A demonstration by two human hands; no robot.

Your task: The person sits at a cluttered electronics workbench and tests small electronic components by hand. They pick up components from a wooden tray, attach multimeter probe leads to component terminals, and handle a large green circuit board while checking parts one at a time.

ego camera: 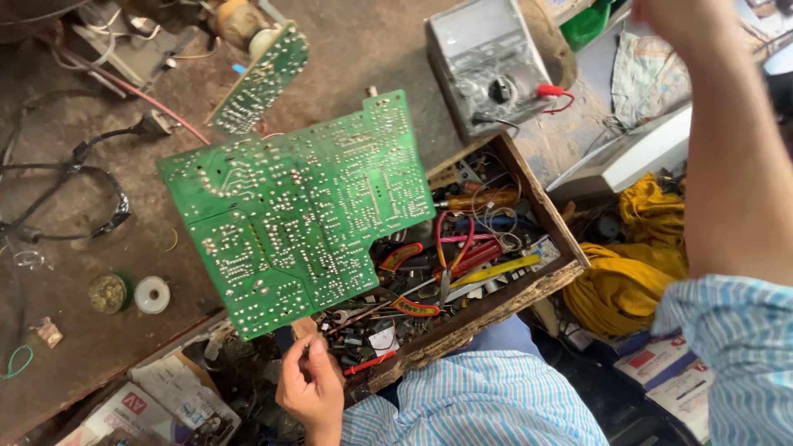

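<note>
Head view looks down on a cluttered repair spot, where the left hand (311, 386) is closed on the near edge of a large green circuit board (291, 206), fingers pinched together on a dark part at its bottom corner. Gripped there, the board is raised above the surface (91, 272) with its solder side turned up toward the camera, which judging by the pose gives a clear look at the joints and tracks. Its long axis runs from the near left up toward the far right, with the notched far corner pointing at a grey analogue multimeter (487, 70) lying beyond it.

Right of the board sits an open wooden drawer (529, 285) crammed with red-handled pliers (450, 260), a yellow-handled screwdriver (496, 271) and loose wires and parts. A smaller green circuit board (260, 83) lies farther away on the surface, and black cables (74, 177) trail at the left, near a white tape roll (152, 294).

The right arm in a striped sleeve rises at the right; the right hand (673, 18) is cut by the top edge, so whether it is closed cannot be told.
</note>
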